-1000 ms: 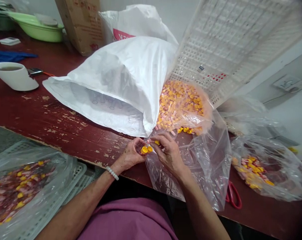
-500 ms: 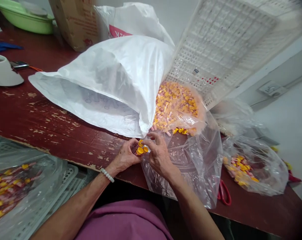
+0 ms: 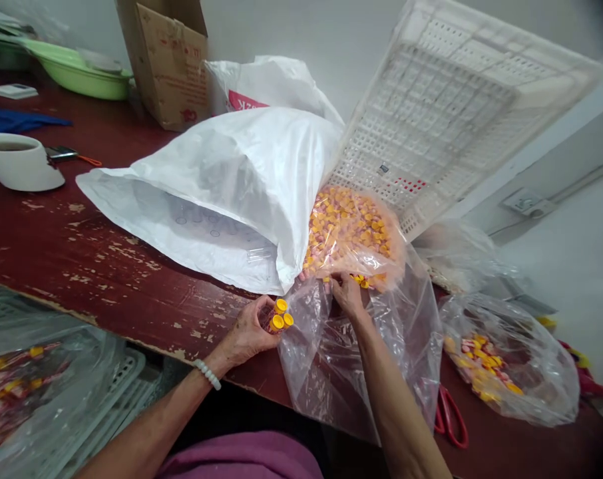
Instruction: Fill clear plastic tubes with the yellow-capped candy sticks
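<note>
My left hand (image 3: 249, 332) is wrapped round several clear tubes with yellow caps (image 3: 280, 317), their caps facing up near the table's front edge. My right hand (image 3: 349, 294) reaches to the mouth of a clear bag (image 3: 354, 229) full of small yellow and pink pieces; its fingertips are hidden among the plastic and pieces. Left of that bag lies a large white sack (image 3: 221, 159), open toward me, with clear tubes (image 3: 259, 255) inside.
A white perforated crate (image 3: 431, 113) leans behind the bag. Red scissors (image 3: 450, 419) and a smaller clear bag (image 3: 511, 359) lie at right. At left are a white cup (image 3: 24, 169), a green basin (image 3: 82, 76) and a bag of capped tubes (image 3: 16, 392); a cardboard box (image 3: 174, 66) stands behind.
My right hand has left the capped tubes and moved up and right to the bag of pieces. My left hand still holds the tubes. The view has tilted slightly upward.
</note>
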Demonstrator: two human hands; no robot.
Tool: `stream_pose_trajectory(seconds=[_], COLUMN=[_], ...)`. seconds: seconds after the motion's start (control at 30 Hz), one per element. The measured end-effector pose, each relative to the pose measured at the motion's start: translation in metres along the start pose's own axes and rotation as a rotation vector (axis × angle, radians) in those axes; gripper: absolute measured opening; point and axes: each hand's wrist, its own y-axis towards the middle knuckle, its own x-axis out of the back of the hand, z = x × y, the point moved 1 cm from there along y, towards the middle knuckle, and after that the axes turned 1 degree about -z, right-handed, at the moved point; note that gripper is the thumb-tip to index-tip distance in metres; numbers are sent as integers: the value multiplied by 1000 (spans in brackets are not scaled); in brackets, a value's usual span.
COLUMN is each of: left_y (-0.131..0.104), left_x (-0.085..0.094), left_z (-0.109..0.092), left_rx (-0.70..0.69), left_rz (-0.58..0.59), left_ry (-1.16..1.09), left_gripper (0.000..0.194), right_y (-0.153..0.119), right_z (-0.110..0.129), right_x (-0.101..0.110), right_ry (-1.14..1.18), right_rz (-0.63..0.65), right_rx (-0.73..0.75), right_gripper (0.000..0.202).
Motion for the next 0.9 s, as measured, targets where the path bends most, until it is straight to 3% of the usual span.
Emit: stream_pose_trajectory(seconds=[0.17,0.27,0.4,0.53,0.6,0.7,0.8,0.9], left_y=[-1,-2,-2,-1,-2,-3,-3,-1], left_x=[-2,-1,-1,-2,-2,0,1,2], left_z=[-2,-3,3,14,17,16,14,13], left_rx=[-4,-15,-27,-18,-21,-28,-37,-49], left_rz=[0,-1,-12,5,11,20,37,30], left_ry=[-50,-50,-24,-62,-73,-110,-117,-79], left_gripper=[29,29,28,33,34,36,34,32], right_y=[0,1,-1,-26,-48,-81,-103,-112], right_z=[29,33,21,24,45,96,144,166], right_x=[-12,-12,7,28,32,28,13,-4], right_ry=[-28,-34,17,161,355,732,894,906], right_rz=[43,28,-47,-79,-81,-86,-85,-131], right_rx=[94,67,-26,-96,-105,-64,26,139], right_gripper=[22,19,20,29,35,31,21,14])
